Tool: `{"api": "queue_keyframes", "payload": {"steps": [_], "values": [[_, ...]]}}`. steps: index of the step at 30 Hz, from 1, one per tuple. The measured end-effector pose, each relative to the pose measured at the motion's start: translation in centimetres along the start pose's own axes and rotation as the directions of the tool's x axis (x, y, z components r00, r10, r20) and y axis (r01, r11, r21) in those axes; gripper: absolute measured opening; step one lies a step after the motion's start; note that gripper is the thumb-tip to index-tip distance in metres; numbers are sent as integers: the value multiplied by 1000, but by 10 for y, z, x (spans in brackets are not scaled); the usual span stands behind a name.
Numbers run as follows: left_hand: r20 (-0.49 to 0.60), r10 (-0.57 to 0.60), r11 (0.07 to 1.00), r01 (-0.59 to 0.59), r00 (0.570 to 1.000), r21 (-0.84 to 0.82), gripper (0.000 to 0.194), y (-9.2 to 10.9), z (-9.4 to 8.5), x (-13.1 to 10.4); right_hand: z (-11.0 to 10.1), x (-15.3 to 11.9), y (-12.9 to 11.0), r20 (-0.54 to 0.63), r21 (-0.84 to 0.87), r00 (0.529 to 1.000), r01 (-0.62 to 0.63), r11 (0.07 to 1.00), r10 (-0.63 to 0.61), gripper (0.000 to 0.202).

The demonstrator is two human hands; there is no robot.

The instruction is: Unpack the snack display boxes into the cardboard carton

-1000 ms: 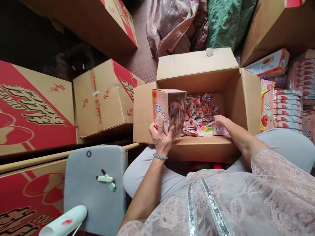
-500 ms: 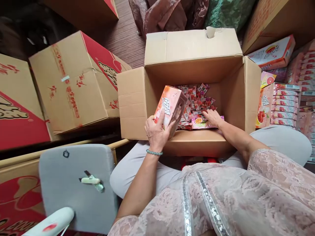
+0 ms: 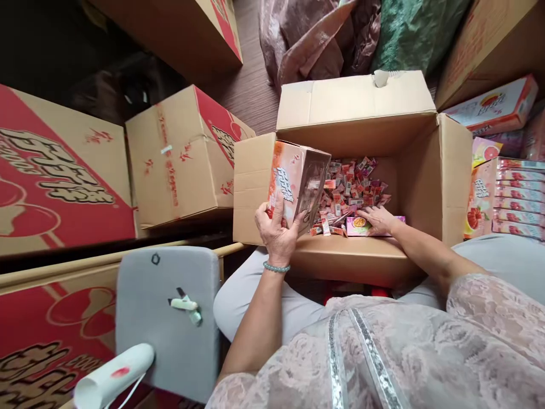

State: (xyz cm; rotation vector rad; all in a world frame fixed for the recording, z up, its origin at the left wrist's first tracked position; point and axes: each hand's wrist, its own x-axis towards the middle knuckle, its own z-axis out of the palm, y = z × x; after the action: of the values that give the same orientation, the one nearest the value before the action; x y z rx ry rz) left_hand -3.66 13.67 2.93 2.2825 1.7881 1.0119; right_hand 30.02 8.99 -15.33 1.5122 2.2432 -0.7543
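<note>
My left hand grips a pink printed candy box with a clear window side, fingers and thumb wrapped round its lower end. The box is tilted over the left edge of a big open carton. Inside lie many small pink and red wrapped sachets in a loose heap. My right hand reaches in over a purple box with a fruit picture by the near wall. Its fingers are stretched out and slightly apart at the heap's edge; the fingertips are partly hidden.
Sealed cartons stand to the left. A grey stool bears a cutter and a white cylindrical object. On the right are stacked pink packs and an orange-white box. Brown and green bags lie behind.
My view has shifted left, so everything sits farther right. The candy box in my left hand has turned a little more upright. My right hand stays over the purple box.
</note>
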Motion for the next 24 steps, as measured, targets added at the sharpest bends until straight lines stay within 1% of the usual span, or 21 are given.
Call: {"api": "queue_keyframes", "payload": {"steps": [1, 2, 4, 5, 7, 9, 11, 13, 16, 18, 19, 22, 23, 24], "values": [[-33, 7, 1000, -8, 999, -17, 80, 0, -1, 0, -3, -1, 1, -35, 6, 999, 7, 1000, -7, 91], [-41, 15, 999, -17, 999, -33, 79, 0, 0, -1, -6, -2, 2, -69, 11, 998, -10, 1000, 11, 81], [11, 43, 997, -42, 999, -59, 77, 0, 3, -3, -14, -4, 4, -101, 15, 990, -96, 995, 97, 63], [47, 52, 996, -48, 998, -78, 75, 0, 4, -4, -17, -4, 4, -94, 12, 985, -144, 990, 144, 58], [81, 31, 992, -21, 996, -122, 73, 1, 6, -4, -23, -3, 5, -61, 3, 975, -216, 976, 216, 55], [40, -21, 986, 27, 999, -163, 73, 1, 3, -2, -27, -1, 6, -30, -6, 967, -252, 968, 252, 52], [-17, -36, 983, 32, 999, -181, 74, 2, -3, 1, -29, 1, 6, -15, -13, 964, -265, 964, 265, 49], [-34, 12, 988, -17, 999, -151, 74, 4, -9, 3, -33, 1, 4, 1, -18, 966, -259, 966, 259, 45], [6, 83, 992, -82, 997, -92, 71, 6, -11, 2, -44, -4, -4, -1, -25, 970, -243, 970, 243, 40], [18, 78, 995, -77, 997, -67, 70, 8, -8, 1, -57, -10, -11, -37, -28, 969, -245, 969, 244, 40], [43, 69, 996, -67, 997, -56, 69, 8, -7, 1, -65, -14, -14, -61, -28, 967, -249, 968, 247, 41], [152, 36, 999, -31, 988, -35, 62, 12, -12, 4, -98, -31, -21, -152, -22, 954, -263, 964, 257, 44], [146, 16, 999, -12, 989, -32, 62, 13, -17, 6, -111, -39, -21, -191, -16, 945, -272, 962, 264, 45], [104, -2, 1000, 5, 995, -28, 63, 16, -23, 7, -124, -48, -21, -232, -3, 933, -284, 959, 275, 46]]}}
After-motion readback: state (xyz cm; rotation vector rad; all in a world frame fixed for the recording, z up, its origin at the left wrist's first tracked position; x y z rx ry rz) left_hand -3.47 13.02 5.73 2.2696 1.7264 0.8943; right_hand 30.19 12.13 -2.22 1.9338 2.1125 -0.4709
